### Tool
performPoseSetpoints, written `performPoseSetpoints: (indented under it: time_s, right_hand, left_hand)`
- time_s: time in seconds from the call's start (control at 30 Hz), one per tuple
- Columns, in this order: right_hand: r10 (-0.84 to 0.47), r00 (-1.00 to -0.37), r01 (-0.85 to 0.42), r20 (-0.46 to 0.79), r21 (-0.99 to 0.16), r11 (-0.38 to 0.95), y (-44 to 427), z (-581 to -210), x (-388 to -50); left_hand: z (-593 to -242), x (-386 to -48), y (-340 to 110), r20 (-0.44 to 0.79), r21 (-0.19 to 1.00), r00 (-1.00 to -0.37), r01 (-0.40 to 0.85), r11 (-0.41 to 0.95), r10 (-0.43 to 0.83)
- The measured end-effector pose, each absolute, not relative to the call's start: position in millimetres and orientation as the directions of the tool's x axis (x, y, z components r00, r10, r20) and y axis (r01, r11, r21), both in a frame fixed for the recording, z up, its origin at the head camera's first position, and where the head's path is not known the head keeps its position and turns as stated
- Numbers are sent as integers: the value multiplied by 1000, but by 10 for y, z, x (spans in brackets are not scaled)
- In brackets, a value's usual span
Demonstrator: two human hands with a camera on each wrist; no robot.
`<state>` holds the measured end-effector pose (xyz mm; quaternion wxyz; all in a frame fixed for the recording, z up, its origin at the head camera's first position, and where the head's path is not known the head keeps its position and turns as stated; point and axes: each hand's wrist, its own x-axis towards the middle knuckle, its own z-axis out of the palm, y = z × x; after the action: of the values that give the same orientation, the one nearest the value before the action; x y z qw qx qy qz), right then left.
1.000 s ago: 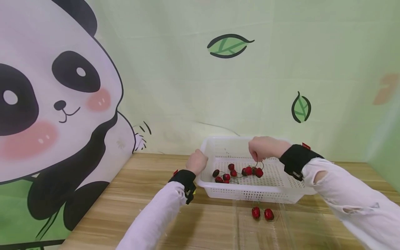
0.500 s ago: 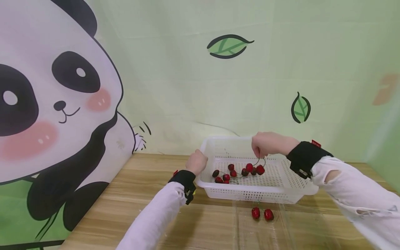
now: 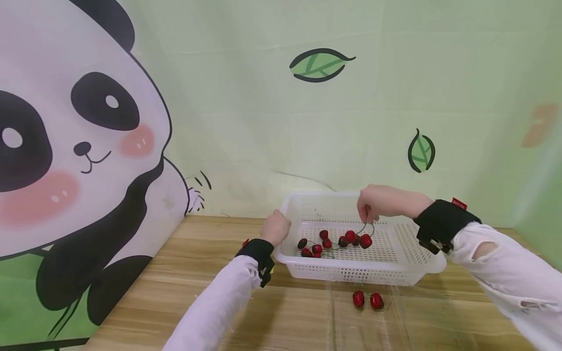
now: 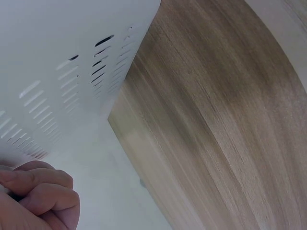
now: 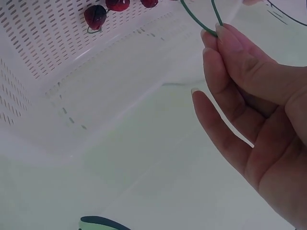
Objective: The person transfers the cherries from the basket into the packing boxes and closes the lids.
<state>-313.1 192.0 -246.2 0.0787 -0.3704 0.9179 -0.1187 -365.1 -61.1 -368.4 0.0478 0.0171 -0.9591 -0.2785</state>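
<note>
A white perforated basket (image 3: 351,265) stands on the table with several red cherries (image 3: 317,249) inside, mostly on its left. My left hand (image 3: 275,227) grips the basket's left rim; in the left wrist view its curled fingers (image 4: 48,184) are beside the basket wall (image 4: 72,57). Over the basket, my right hand (image 3: 381,201) pinches the green stems of a cherry pair between thumb and fingertips. One cherry (image 3: 366,241) hangs below it, close to others. In the right wrist view the stems (image 5: 194,18) meet at the fingertips of the right hand (image 5: 259,96).
In front of the basket lies a clear plastic container (image 3: 369,331) with two cherries (image 3: 376,301) in it. The wooden table (image 3: 184,273) meets a green printed backdrop (image 3: 246,122) behind the basket.
My right hand has moved right and slightly up, drawing the pinched stems and their cherry a little to the right. My left hand stays at the rim.
</note>
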Motion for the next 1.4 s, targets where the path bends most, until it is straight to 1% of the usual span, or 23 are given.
performPoseSetpoints:
  time_s: [0.5, 0.7, 1.2, 1.4]
  right_hand:
    - [-707, -702, -641, -79, -362, 677, 1976, -2479, -3078]
    - [-712, -697, -640, -86, -373, 672, 1994, -2509, -3082]
    - [-748, -659, -662, -76, -413, 625, 2001, -2556, -3010]
    - [-748, -659, -668, -74, -401, 628, 1972, -2547, -2970]
  left_hand:
    - [-3694, -3654, -620, 80, 547, -995, -6, 837, -59]
    - [-3705, -3661, -626, 78, 554, -995, -2, 833, -54]
    - [-3690, -3650, -623, 80, 563, -995, 2, 826, -52]
    - [-3676, -3642, -618, 74, 557, -996, -8, 830, -59]
